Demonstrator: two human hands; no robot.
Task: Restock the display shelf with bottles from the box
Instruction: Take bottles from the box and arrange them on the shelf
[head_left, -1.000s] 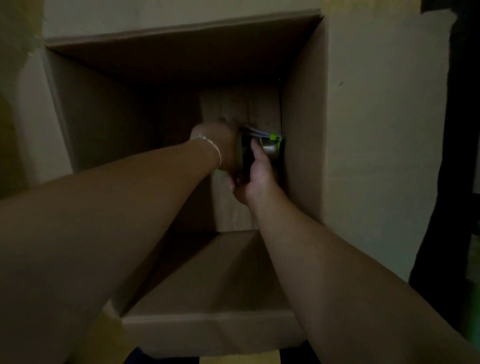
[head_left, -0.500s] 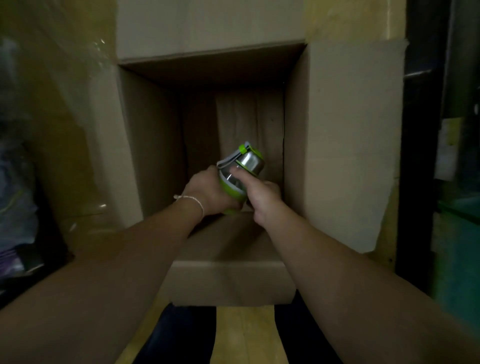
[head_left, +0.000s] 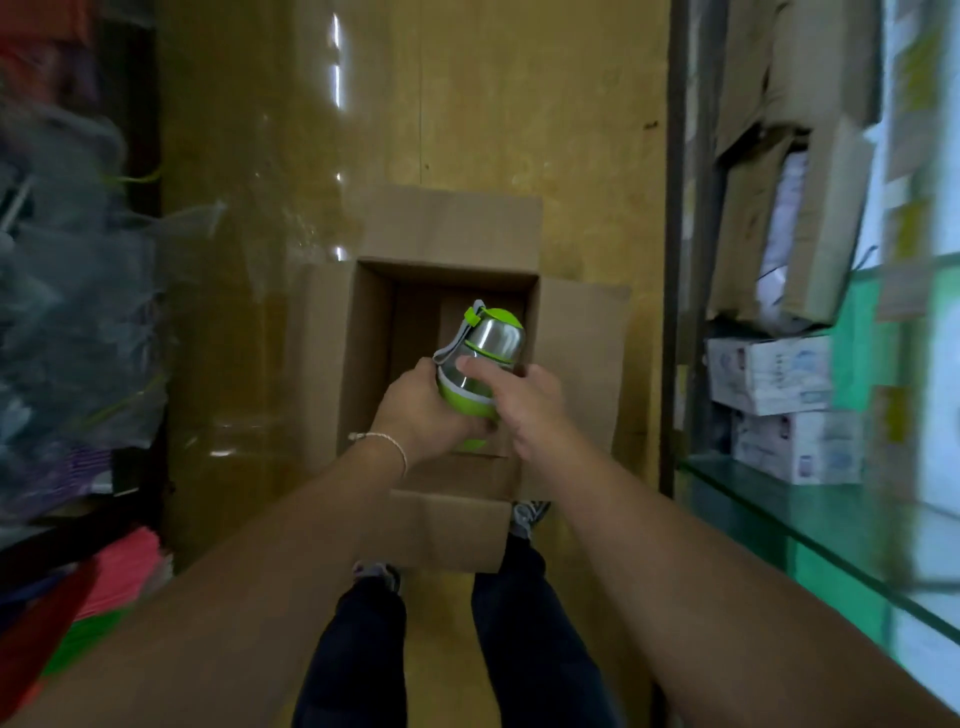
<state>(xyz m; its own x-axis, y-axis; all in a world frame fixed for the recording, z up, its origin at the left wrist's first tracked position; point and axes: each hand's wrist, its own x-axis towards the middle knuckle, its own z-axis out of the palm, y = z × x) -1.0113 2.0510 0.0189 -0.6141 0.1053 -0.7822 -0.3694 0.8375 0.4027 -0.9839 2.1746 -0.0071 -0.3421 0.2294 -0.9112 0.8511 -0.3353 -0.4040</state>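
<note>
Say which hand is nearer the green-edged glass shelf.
Right. The right hand holds the green-and-steel bottle on the side facing the glass shelf; the left hand holds the bottle's far side.

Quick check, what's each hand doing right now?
Left hand: closed around the bottle, gripping its green lower part.
Right hand: holding the same bottle, fingers laid across its middle.

Bottle (head_left: 480, 364): brushed shiny steel body, glossy green plastic cap and base, grey fabric-looking strap. Box (head_left: 452, 244) is matt brown corrugated cardboard; floor (head_left: 260, 208) is glossy yellow with glare streaks. Shelf (head_left: 810, 525) looks like smooth glass, clear crinkly plastic bags (head_left: 67, 270) at left.
</note>
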